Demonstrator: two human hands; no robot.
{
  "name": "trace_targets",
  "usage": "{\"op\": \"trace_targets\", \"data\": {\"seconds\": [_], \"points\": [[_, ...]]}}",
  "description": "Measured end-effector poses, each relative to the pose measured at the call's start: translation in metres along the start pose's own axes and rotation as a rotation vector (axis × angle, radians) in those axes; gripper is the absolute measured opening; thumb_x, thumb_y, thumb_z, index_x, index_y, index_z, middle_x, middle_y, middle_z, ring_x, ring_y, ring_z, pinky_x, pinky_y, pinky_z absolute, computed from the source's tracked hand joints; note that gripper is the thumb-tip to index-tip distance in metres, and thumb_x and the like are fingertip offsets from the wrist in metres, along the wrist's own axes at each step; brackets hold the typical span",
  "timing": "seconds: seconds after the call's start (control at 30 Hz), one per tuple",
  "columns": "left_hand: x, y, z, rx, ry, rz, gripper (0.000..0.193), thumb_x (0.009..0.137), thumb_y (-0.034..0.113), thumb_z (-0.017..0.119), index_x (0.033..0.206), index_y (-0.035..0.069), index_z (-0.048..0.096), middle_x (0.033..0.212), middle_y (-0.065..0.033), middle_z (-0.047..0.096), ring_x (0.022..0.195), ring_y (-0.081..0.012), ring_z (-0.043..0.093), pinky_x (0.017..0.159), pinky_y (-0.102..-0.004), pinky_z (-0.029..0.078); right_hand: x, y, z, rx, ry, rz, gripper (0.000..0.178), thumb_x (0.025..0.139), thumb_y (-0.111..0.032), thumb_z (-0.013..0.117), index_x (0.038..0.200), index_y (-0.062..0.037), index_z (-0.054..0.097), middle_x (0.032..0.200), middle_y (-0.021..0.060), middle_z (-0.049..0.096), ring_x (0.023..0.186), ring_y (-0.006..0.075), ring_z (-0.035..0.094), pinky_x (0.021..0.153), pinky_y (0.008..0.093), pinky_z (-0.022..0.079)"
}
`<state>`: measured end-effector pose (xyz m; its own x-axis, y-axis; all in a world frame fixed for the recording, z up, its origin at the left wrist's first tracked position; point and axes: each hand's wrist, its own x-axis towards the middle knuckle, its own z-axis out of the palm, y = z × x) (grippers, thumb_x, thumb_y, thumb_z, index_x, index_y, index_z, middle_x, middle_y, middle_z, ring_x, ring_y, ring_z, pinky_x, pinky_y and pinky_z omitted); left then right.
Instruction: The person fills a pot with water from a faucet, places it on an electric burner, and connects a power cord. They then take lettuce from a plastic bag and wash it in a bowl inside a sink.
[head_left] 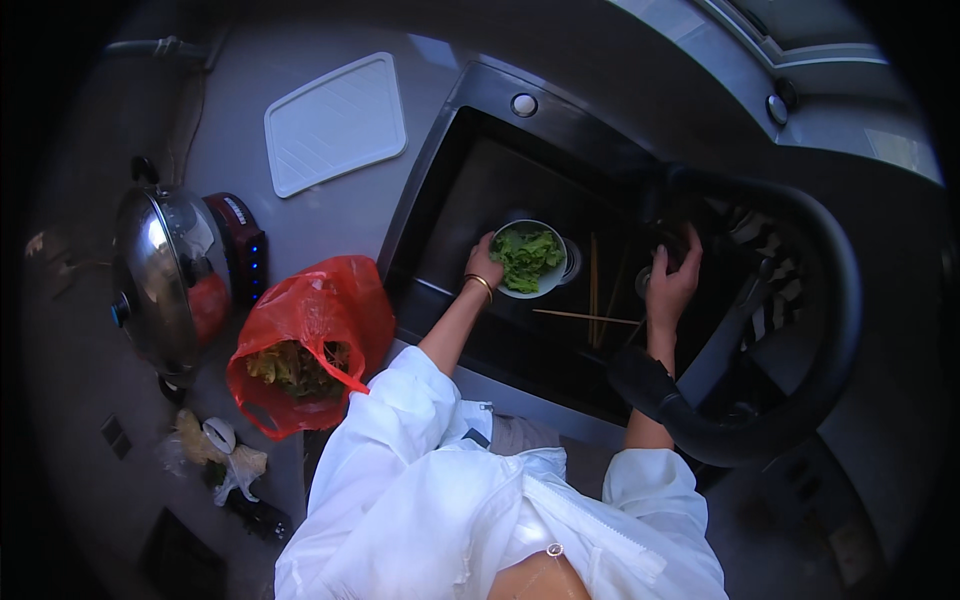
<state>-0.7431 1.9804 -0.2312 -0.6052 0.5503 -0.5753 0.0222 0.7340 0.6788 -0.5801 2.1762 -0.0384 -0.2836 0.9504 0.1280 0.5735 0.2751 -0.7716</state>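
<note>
In the black sink, my left hand grips the left rim of a pale round bowl. Green lettuce leaves fill the bowl. My right hand is at the sink's right side, by the base of the large black faucet. Its thumb and fingers are spread apart; the area between them is dark, and whether they touch the faucet cannot be made out. Several chopsticks lie in the sink between my hands, one of them crosswise, beside a round drain.
Left of the sink stands an open red plastic bag with leafy scraps inside. A white cutting board lies behind it. Farther left is a lidded metal pot beside a dark red appliance with blue lights. The faucet arches over my right forearm.
</note>
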Motion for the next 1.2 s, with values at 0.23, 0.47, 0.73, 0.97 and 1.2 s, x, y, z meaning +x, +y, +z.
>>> {"op": "trace_targets", "data": {"seconds": [0.23,0.47,0.73,0.97,1.2], "points": [[0.010,0.035,0.015,0.312,-0.197,-0.106,0.049,0.074,0.005,0.050,0.122,0.018,0.046,0.106,-0.0191,0.057,0.100,-0.0349,0.053,0.083,-0.0407,0.043,0.012,0.012,-0.015,-0.062,-0.123,-0.126,0.016,0.078,-0.001,0.058,0.094,-0.0024,0.060,0.089,0.0117,0.062,0.074,0.0220,0.062,0.065,0.0269,0.050],[-0.021,0.031,0.047,0.236,-0.170,-0.088,0.049,0.074,0.003,0.048,0.121,0.017,0.048,0.102,-0.0200,0.058,0.099,-0.0357,0.053,0.083,-0.0408,0.043,-0.006,0.015,-0.005,-0.227,-0.052,-0.346,0.016,0.078,-0.001,0.058,0.094,-0.0021,0.060,0.092,0.0127,0.063,0.080,0.0251,0.063,0.067,0.0294,0.051],[-0.021,0.021,0.054,0.182,-0.184,-0.146,0.050,0.075,0.004,0.048,0.123,0.018,0.046,0.106,-0.0201,0.056,0.101,-0.0346,0.052,0.084,-0.0402,0.043,-0.004,0.021,-0.002,-0.184,-0.051,-0.329,0.018,0.078,0.002,0.057,0.095,-0.0004,0.060,0.093,0.0132,0.063,0.084,0.0263,0.063,0.071,0.0305,0.051],[-0.020,0.025,0.053,0.130,-0.261,-0.298,0.059,0.074,0.004,0.046,0.131,0.015,0.034,0.111,-0.0196,0.055,0.104,-0.0333,0.052,0.087,-0.0390,0.041,-0.010,0.021,0.000,-0.164,-0.072,-0.232,0.025,0.079,0.002,0.055,0.104,-0.0001,0.056,0.100,0.0146,0.060,0.091,0.0258,0.060,0.075,0.0318,0.050],[-0.029,0.034,0.053,0.136,-0.094,-0.359,0.055,0.074,0.006,0.048,0.127,0.008,0.037,0.120,-0.0177,0.048,0.112,-0.0320,0.045,0.093,-0.0363,0.037,-0.077,0.035,0.015,0.454,0.020,0.577,0.039,0.088,-0.004,0.044,0.125,-0.0004,0.033,0.116,0.0176,0.049,0.105,0.0266,0.052,0.086,0.0339,0.045]]}}
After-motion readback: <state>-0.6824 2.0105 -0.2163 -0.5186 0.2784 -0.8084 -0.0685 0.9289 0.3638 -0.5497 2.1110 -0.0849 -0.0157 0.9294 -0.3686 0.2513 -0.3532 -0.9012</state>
